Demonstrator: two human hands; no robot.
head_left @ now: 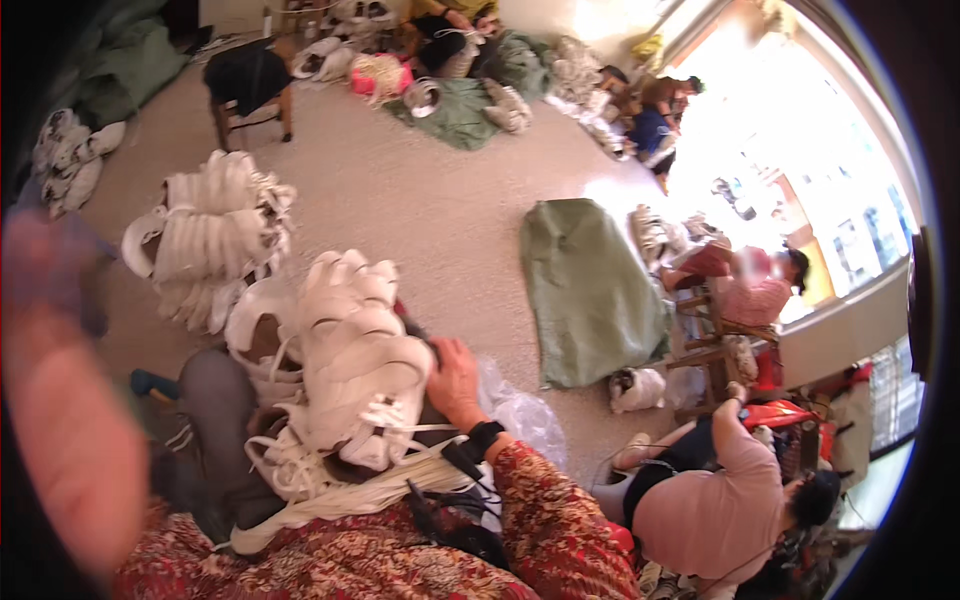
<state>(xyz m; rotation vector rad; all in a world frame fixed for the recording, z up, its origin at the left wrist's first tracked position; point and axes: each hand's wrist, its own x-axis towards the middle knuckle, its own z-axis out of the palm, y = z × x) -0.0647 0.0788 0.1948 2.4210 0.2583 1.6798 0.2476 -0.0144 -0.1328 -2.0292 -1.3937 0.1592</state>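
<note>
On the lap, white shoe uppers (355, 370) lie stacked lengthwise, pointing away.

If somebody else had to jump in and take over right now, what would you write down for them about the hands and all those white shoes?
Right hand: flat against the side of the bundle of white shoe uppers on the lap, steadying it; fingers curled on it.
Left hand: raised close to the camera at the left, blurred; whether it holds anything cannot be told.
White laces lie across the lap under the bundle.
Done: a second tied stack of white uppers sits on the floor to the left.
Left: the lap bundle is still in hand, not yet set down. A green sack lies flat on the floor to the right.
</note>
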